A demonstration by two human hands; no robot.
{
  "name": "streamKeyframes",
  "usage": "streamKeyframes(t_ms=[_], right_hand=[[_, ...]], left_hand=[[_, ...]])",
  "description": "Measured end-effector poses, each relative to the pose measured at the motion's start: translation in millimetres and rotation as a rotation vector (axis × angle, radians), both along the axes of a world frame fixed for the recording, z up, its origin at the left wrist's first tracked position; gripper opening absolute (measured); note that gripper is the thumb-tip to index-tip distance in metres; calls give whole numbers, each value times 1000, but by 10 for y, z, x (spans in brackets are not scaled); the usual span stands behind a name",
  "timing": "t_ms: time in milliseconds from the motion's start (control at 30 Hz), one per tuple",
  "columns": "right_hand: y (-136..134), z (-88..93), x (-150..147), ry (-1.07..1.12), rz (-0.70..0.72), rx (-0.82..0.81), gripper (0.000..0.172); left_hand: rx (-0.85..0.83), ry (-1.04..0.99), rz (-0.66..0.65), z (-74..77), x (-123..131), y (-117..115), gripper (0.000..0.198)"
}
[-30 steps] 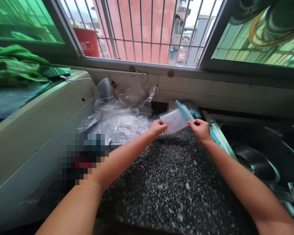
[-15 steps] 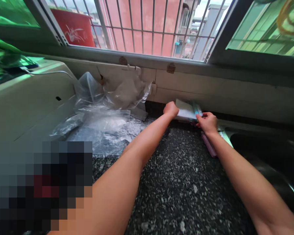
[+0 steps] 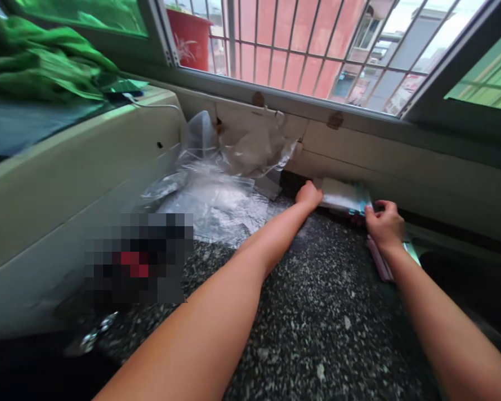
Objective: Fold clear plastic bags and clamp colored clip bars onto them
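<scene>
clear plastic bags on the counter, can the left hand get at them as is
Likely yes: the clear plastic bags lie beside the left arm, with nothing seen blocking, though the left hand is at the pouch.

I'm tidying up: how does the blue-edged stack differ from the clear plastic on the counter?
The blue-edged stack looks smaller than the clear plastic. The stack lies compact; the plastic spreads, crinkled. The stack has blue; the plastic shows none. Both look shiny.
</scene>
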State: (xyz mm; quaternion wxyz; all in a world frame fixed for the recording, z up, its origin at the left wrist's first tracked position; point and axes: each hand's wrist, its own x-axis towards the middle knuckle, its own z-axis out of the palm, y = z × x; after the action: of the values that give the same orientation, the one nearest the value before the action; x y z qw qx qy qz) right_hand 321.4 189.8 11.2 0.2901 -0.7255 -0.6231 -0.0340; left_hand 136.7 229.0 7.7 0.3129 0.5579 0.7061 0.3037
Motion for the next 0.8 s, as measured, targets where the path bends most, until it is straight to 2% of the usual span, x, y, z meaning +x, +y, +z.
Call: streamKeyframes(t_ms=[167,300,400,567,700,800], right_hand=[[-301,-66,-221,-86,199,54,36],[-560,-167,-637,-89,354,-9,32],[-683,-219,-991,-61,461,-78,29],[-701,-225,-1516,-31,571,-141,23],[-612,-176,-1934,-14,616,-167,20],[-489,-119,-2322,-2,644,-185,18]], left_hand=[[43,114,-149,-15,-267,-443,24],[83,199,-266,4,-568,-859,16],[108,270,-292,57,-950,-1100,14],[101,407,-168,173,-1835,-1264,18],[81,517,11,228,-2498,-1230,22],[76,595,122,243,-2862,-1166,25]])
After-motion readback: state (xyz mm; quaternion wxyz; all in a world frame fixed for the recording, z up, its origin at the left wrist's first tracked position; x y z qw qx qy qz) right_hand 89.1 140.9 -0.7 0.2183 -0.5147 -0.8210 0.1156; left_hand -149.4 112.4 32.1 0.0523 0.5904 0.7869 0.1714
